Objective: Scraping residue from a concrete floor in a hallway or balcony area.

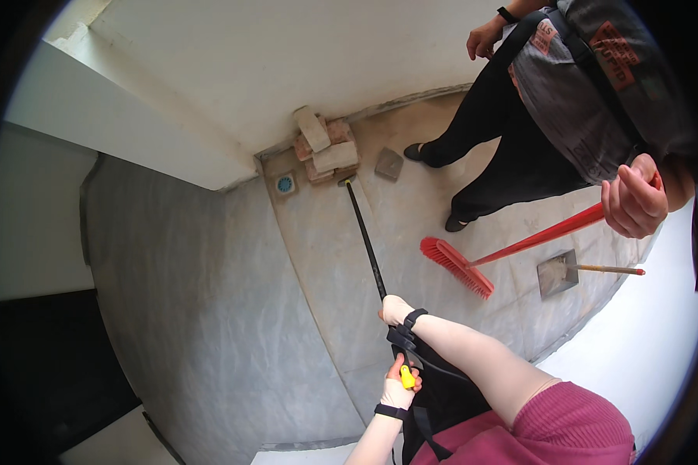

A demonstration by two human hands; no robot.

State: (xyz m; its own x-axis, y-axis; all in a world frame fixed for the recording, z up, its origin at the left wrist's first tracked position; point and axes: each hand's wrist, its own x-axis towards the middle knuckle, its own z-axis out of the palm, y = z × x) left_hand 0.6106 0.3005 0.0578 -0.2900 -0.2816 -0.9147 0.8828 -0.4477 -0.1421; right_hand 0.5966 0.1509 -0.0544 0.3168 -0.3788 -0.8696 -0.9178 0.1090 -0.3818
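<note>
Both my hands are on a pressure washer lance [368,252], a long black tube with a yellow-marked tip [346,182]. My left hand [399,381] is closed round its rear grip, beside a yellow lever [408,377]. Farther forward, my right hand [395,310] wraps the tube, its fingers partly hidden. The lance slants away from me to the floor, its tip just short of a pile of bricks and blocks [334,157]. Left of that pile lies a blue floor drain [285,184]; to its right is a grey square slab [388,164].
At the right another person [512,132] stands holding a red broom [457,267] with its bristles on the floor. Behind the broom lies a metal dustpan [558,274] with a wooden handle. A wall corner [233,174] juts in near the drain. A floor seam [306,291] runs lengthwise.
</note>
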